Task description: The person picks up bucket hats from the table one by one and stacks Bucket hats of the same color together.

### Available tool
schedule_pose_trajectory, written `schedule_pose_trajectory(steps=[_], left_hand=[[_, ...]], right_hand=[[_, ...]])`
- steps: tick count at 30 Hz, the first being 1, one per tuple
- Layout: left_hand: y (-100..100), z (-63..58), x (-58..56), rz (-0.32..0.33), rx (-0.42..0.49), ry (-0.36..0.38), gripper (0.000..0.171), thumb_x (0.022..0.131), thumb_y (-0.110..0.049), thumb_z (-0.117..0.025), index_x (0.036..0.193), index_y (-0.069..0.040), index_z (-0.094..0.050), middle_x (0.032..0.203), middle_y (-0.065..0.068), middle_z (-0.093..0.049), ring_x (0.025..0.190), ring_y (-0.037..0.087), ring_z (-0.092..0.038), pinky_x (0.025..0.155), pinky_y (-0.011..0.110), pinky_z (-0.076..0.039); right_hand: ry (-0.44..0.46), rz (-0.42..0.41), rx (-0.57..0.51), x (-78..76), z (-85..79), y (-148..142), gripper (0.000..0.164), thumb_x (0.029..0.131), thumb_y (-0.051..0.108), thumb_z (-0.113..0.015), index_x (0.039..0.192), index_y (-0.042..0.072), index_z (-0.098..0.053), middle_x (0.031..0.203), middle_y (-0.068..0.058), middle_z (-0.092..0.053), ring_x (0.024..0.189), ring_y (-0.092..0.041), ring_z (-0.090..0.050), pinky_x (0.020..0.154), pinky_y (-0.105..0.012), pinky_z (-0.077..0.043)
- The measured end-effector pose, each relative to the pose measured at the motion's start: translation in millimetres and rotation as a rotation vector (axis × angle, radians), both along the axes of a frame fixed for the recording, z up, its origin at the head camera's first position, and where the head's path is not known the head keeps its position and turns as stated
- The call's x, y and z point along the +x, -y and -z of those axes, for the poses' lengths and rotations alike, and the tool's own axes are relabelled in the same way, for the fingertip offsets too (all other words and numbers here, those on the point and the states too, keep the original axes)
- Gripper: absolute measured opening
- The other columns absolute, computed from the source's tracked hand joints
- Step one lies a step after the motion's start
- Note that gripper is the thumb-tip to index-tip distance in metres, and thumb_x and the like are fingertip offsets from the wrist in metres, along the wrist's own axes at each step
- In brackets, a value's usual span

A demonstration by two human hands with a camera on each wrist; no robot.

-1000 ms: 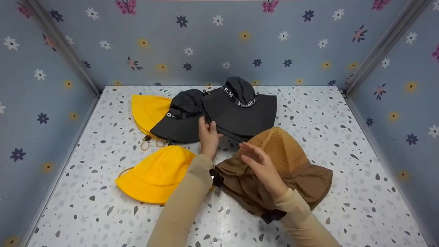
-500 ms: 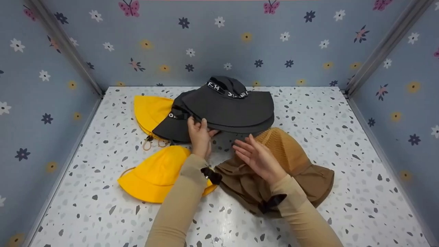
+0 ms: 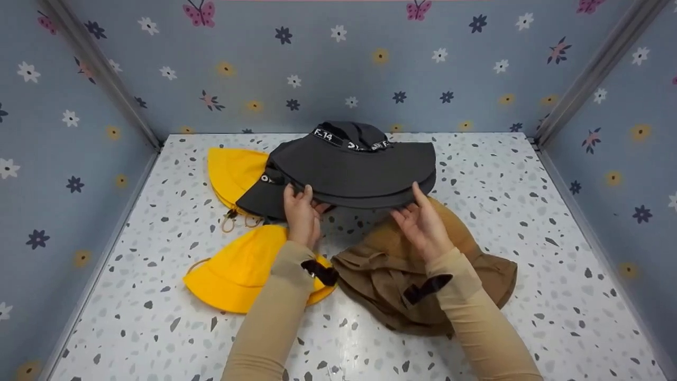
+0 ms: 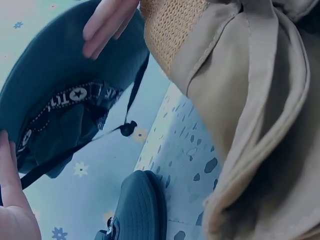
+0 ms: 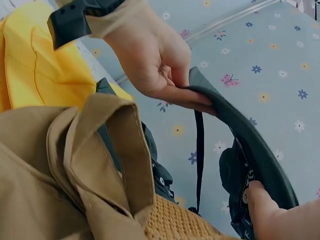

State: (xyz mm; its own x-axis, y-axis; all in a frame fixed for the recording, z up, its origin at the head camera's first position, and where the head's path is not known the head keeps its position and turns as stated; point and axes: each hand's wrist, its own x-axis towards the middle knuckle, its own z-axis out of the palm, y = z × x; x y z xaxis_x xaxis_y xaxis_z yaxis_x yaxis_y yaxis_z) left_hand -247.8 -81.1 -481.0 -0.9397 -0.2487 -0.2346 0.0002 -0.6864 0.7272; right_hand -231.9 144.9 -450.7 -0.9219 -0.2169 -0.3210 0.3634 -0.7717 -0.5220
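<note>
A wide-brimmed black sun hat (image 3: 354, 169) with a white-lettered band is held by its front brim, tipped up. My left hand (image 3: 303, 214) pinches the brim's left part, thumb on top. At the brim's right part, my right hand (image 3: 423, 225) grips with thumb above and fingers beneath. Seen from below in the left wrist view, the hat's inside (image 4: 65, 125) shows lettering and a chin cord with a toggle (image 4: 128, 128). A second black hat (image 3: 262, 200) lies on the table to the left, partly hidden behind the held one.
A brown hat with a woven crown (image 3: 381, 296) lies under my right forearm. One yellow hat (image 3: 238, 270) sits front left, another yellow hat (image 3: 232, 169) back left. Flower-patterned panels (image 3: 338, 69) enclose the speckled table (image 3: 571, 317) at the back and sides.
The black sun hat shifts left over the second black hat, then slightly right, its brim raised. My right hand, apart from it earlier, moves forward and takes the brim. The left hand moves slightly left.
</note>
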Motion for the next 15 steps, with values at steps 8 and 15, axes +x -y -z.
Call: schedule_pose_trajectory(steps=[8,15], left_hand=[[6.0,3.9,2.6,0.041,0.001,-0.027,0.057,0.108,-0.012,-0.038,0.159,-0.016,-0.014,0.15,0.015,-0.042,0.113,0.024,-0.06,0.09,0.035,-0.055],[7.7,4.4,2.5,0.062,0.009,-0.026,0.059,0.108,-0.015,-0.036,0.16,-0.017,-0.008,0.16,0.011,-0.031,0.138,0.031,-0.045,0.111,0.047,-0.041]], right_hand=[[0.016,0.083,0.107,-1.5,-1.9,-10.4,0.056,0.104,0.035,-0.048,0.155,0.018,-0.032,0.148,-0.006,-0.05,0.133,-0.021,-0.052,0.1,-0.036,-0.053],[0.034,0.167,0.176,1.2,-1.9,-11.6,0.052,0.102,0.014,-0.054,0.151,0.011,-0.038,0.133,-0.008,-0.063,0.097,-0.016,-0.071,0.09,-0.036,-0.057]])
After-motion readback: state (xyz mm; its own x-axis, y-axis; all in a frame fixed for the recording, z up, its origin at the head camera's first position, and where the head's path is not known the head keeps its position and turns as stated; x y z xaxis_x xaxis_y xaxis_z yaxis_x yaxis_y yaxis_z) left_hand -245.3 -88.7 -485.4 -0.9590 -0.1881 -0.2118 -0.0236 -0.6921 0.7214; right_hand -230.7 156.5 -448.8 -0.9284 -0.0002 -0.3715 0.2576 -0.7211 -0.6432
